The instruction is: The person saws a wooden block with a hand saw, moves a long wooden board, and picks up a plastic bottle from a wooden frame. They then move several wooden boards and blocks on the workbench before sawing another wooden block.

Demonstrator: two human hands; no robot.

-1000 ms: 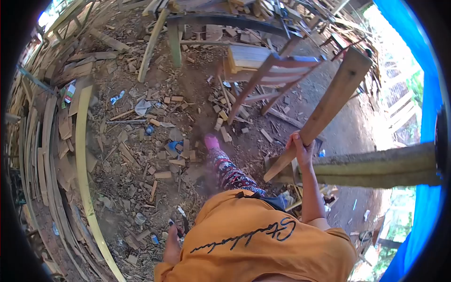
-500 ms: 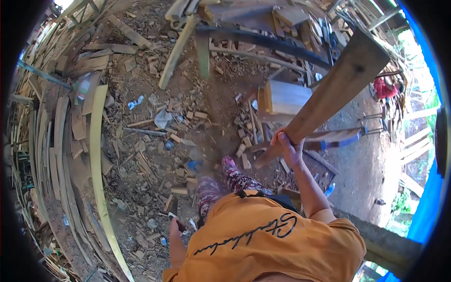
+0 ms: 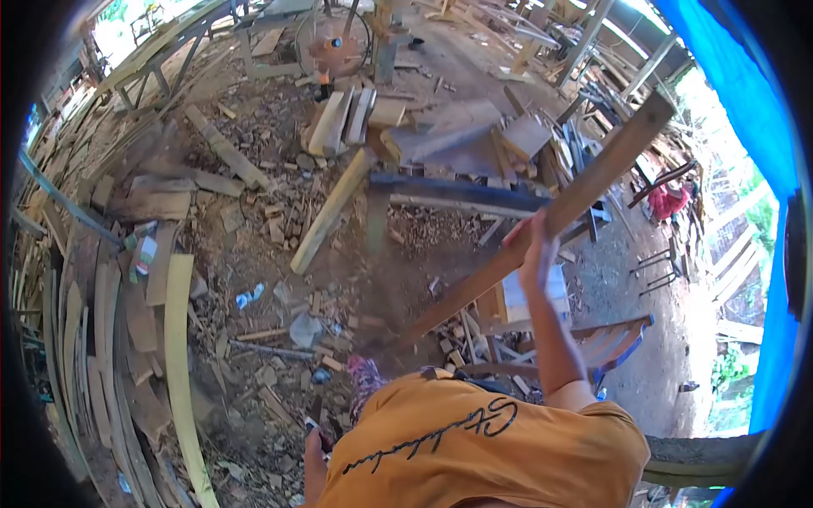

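Note:
My right hand (image 3: 533,245) is raised in front of me, wrapped round a long brown board (image 3: 605,165). The board slants from the upper right down to the lower left, its lower end near the littered ground. Low at my left side, my left hand (image 3: 317,442) is closed on a dark-bladed tool (image 3: 314,412) with a pale part near the grip. Just beyond the board's middle is a pale wooden block (image 3: 535,296). A dark beam (image 3: 461,195) on a low frame lies past my right hand.
Long planks (image 3: 179,372) are stacked along the left. Wood scraps and a plastic bag (image 3: 305,328) litter the ground. A loose post (image 3: 332,212) lies ahead. A blue tarp (image 3: 775,322) hangs at the right, and a red cloth (image 3: 669,201) is at the upper right.
The view has tilted up. My right hand and the board have moved forward, and the board's lower end now reaches further left. My left hand still holds the tool low down.

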